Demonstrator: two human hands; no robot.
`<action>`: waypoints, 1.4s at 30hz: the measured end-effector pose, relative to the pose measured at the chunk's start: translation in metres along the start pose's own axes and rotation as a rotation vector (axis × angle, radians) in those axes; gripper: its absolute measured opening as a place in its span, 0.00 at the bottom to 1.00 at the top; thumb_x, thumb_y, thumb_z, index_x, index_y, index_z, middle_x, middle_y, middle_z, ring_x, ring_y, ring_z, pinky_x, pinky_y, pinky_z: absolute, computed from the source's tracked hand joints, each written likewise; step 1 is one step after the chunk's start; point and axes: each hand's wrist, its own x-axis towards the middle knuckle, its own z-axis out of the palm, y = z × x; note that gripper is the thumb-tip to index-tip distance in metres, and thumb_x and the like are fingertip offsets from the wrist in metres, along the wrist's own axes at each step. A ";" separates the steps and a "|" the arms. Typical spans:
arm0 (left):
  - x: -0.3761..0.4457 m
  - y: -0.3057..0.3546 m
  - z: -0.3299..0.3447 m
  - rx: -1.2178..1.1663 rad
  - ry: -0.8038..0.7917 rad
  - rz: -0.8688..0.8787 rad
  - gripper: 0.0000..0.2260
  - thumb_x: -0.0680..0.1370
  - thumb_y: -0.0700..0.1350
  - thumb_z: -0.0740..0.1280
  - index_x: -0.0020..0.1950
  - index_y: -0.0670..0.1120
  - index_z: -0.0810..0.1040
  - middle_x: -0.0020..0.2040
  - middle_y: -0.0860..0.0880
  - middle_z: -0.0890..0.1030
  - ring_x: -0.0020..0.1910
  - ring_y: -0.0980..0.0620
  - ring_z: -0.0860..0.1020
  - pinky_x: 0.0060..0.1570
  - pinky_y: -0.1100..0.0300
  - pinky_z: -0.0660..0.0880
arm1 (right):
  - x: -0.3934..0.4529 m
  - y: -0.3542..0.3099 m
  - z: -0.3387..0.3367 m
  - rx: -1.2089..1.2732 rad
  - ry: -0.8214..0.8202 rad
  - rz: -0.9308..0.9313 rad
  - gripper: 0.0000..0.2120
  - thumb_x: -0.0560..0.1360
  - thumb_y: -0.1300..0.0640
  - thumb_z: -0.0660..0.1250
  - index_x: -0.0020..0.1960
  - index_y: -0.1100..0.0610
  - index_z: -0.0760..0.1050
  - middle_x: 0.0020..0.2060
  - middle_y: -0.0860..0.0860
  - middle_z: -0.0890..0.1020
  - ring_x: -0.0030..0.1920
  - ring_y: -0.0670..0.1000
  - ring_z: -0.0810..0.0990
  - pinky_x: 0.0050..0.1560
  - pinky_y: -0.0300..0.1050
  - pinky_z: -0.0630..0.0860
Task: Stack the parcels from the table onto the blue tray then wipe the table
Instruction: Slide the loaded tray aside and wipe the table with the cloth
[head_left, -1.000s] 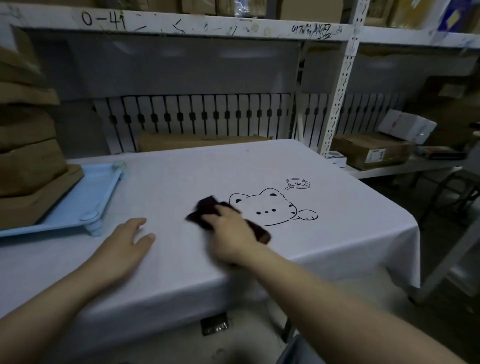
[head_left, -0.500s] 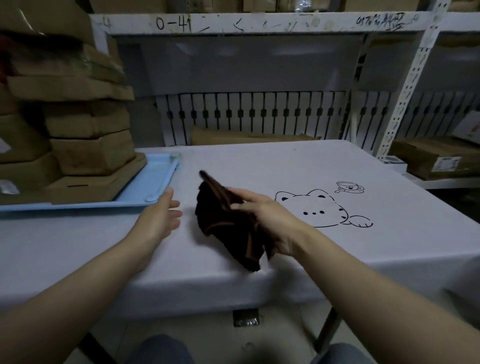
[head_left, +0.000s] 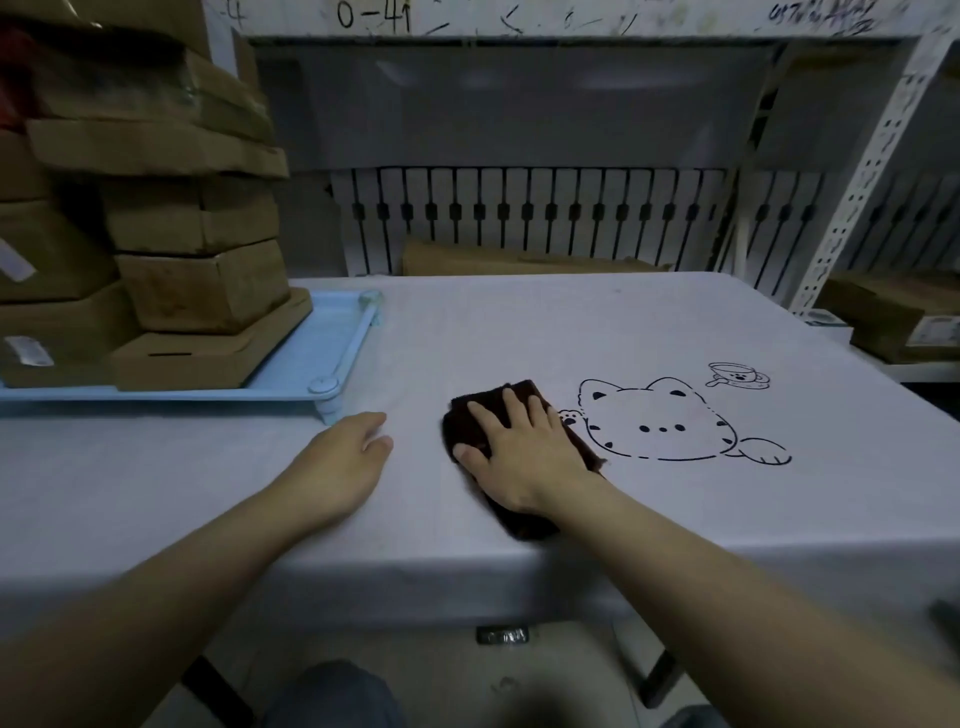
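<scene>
A dark brown cloth (head_left: 470, 415) lies flat on the white-covered table (head_left: 519, 322), just left of a printed cat drawing. My right hand (head_left: 519, 447) presses down on the cloth with straight, spread fingers. My left hand (head_left: 345, 457) rests on the tablecloth to the cloth's left, fingers loosely bent and holding nothing, near the front right corner of the blue tray (head_left: 322, 348). Several brown cardboard parcels (head_left: 202, 280) stand stacked on the tray at the left.
A white metal shelving rack (head_left: 862, 187) rises behind and to the right of the table. A flat carton (head_left: 519, 260) lies behind the table's far edge, and more boxes (head_left: 883, 312) sit on the right shelf. The table's front edge is close to my body.
Half a second ago my right hand held the cloth lifted and hanging above the table; now the cloth lies flat under that hand. My left hand has stayed beside the tray corner.
</scene>
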 end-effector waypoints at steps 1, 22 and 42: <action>0.001 -0.001 -0.002 0.001 0.012 -0.009 0.21 0.84 0.47 0.57 0.76 0.45 0.65 0.76 0.45 0.67 0.75 0.47 0.64 0.71 0.59 0.58 | 0.007 -0.009 0.001 -0.008 -0.001 -0.017 0.32 0.81 0.36 0.47 0.81 0.46 0.45 0.81 0.57 0.44 0.80 0.63 0.43 0.78 0.59 0.41; 0.045 0.068 0.071 0.321 -0.094 0.315 0.23 0.82 0.56 0.58 0.76 0.54 0.65 0.79 0.50 0.61 0.78 0.50 0.57 0.76 0.56 0.54 | -0.059 0.307 -0.039 0.017 0.264 0.572 0.24 0.83 0.49 0.54 0.77 0.54 0.63 0.75 0.58 0.65 0.73 0.62 0.65 0.72 0.58 0.63; -0.001 -0.023 -0.020 -0.105 0.257 -0.161 0.10 0.81 0.43 0.61 0.59 0.44 0.78 0.55 0.47 0.78 0.57 0.46 0.76 0.55 0.58 0.67 | 0.081 -0.028 -0.008 0.056 0.016 -0.385 0.25 0.84 0.46 0.53 0.80 0.48 0.57 0.80 0.54 0.56 0.79 0.56 0.54 0.78 0.48 0.49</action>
